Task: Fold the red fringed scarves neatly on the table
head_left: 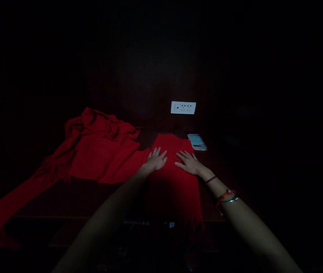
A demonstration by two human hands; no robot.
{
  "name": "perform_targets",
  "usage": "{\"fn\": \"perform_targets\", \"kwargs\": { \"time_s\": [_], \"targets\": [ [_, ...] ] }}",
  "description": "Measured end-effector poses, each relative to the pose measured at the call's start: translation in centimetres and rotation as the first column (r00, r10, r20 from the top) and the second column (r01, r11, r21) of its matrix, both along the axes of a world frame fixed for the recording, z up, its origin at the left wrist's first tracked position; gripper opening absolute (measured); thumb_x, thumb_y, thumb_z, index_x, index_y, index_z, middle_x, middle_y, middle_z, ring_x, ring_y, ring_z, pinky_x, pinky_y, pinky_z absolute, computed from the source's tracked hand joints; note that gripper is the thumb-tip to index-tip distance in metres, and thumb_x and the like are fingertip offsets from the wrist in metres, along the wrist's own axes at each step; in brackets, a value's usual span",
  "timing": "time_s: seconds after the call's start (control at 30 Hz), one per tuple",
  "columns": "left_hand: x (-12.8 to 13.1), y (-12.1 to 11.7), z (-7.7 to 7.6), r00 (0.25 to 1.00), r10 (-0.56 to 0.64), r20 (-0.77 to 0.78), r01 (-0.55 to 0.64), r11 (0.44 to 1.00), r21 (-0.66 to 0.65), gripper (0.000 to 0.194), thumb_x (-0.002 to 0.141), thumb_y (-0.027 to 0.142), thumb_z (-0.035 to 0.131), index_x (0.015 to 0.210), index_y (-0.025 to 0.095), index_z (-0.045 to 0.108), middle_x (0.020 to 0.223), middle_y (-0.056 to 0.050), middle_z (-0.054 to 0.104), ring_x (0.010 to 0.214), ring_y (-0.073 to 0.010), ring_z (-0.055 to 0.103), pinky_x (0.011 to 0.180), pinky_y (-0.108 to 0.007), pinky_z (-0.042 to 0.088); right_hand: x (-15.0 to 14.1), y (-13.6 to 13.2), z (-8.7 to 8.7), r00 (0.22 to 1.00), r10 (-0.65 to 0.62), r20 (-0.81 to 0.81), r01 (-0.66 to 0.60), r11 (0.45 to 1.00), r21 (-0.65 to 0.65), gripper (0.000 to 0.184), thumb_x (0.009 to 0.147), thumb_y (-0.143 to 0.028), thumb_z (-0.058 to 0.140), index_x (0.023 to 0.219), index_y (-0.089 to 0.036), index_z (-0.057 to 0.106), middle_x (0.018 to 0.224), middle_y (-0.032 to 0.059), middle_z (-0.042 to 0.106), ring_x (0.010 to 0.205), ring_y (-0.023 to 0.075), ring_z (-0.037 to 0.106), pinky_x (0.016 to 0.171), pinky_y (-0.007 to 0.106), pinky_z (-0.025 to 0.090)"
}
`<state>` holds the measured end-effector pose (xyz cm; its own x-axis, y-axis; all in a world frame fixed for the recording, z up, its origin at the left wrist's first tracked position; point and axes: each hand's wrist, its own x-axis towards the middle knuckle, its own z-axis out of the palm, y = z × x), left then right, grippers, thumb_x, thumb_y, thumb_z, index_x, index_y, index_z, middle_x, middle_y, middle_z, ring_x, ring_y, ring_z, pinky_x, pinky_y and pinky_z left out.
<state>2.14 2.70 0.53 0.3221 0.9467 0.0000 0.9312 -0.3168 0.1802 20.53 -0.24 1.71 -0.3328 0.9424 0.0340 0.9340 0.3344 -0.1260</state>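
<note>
A red fringed scarf (pixel 175 193) lies on a dark table, one part spread flat in front of me with its fringe hanging over the near edge. My left hand (pixel 156 160) rests on the left side of this flat part, fingers spread. On its right side lies my right hand (pixel 189 163), palm down with fingers apart. More red cloth runs off to the left and lies heaped in loose folds at the back; a fringed strip of it hangs over the front edge at the far left. In the dimness I cannot tell whether it is all one scarf.
A light blue box or phone-like object (pixel 196 141), partly blurred, lies behind my right hand, beside the scarf. On the back wall is a white socket panel (pixel 183 107). The table's front edge (pixel 73 217) shows faintly; below it, some pale items are too dark to name.
</note>
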Motion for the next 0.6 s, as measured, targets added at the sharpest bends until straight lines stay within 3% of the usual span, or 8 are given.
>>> {"fn": "perform_targets", "kwargs": {
  "time_s": [0.1, 0.6],
  "targets": [
    [0.02, 0.08, -0.01, 1.0, -0.009, -0.012, 0.009, 1.0, -0.003, 0.051, 0.084, 0.044, 0.018, 0.131, 0.025, 0.019, 0.138, -0.006, 0.013, 0.125, -0.0241, 0.008, 0.098, -0.043, 0.011, -0.11, 0.06, -0.3, 1.0, -0.007, 0.025, 0.009, 0.997, -0.07, 0.069, 0.076, -0.061, 0.02, 0.131, -0.02, 0.019, 0.137, 0.0077, 0.014, 0.124, 0.0251, 0.011, 0.097, 0.047, 0.011],
    [-0.01, 0.31, -0.04, 0.999, -0.019, -0.048, 0.019, 1.0, -0.002, 0.052, 0.083, 0.044, 0.016, 0.131, 0.024, 0.018, 0.137, -0.007, 0.014, 0.124, -0.024, 0.011, 0.098, -0.042, 0.013, 0.38, 0.64, -0.53, 0.999, 0.033, 0.028, -0.032, 0.999, -0.032, 0.072, 0.075, -0.064, 0.016, 0.131, -0.018, 0.021, 0.136, 0.0093, 0.018, 0.123, 0.026, 0.015, 0.097, 0.047, 0.015]
  ]
}}
